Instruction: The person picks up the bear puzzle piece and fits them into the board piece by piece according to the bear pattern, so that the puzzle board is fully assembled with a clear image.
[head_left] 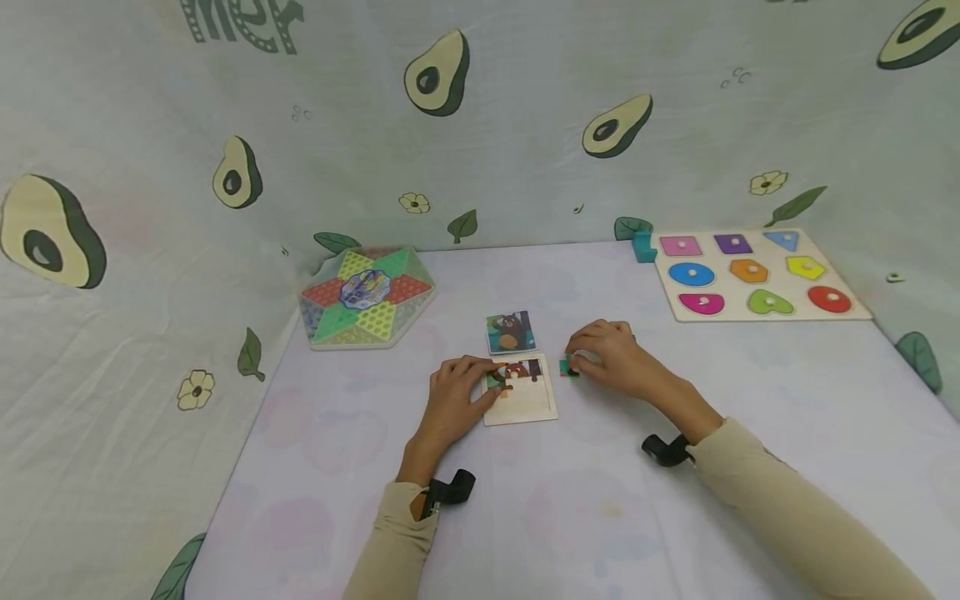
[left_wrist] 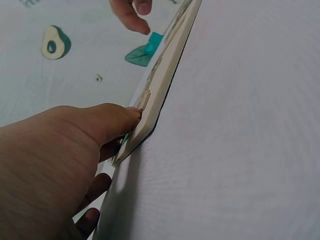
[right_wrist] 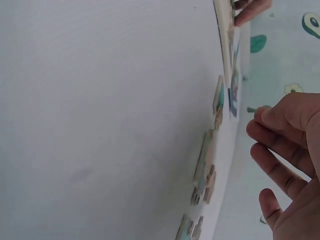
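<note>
My left hand rests on the left part of a small wooden puzzle board. Its thumb touches the board's near corner in the left wrist view. Bear-picture pieces fill the board's upper part, and bare wood shows below. Just behind lies a square bear picture card. To the right, my right hand hovers with loosely bent fingers over a small green puzzle piece. In the right wrist view, several loose puzzle pieces lie on the table, apart from the fingers; nothing shows between these.
A hexagonal board with coloured triangles lies at the back left. At the back right stands a shape-puzzle board with knobbed pieces, a teal block against its left corner. An avocado-print cloth hangs behind the table.
</note>
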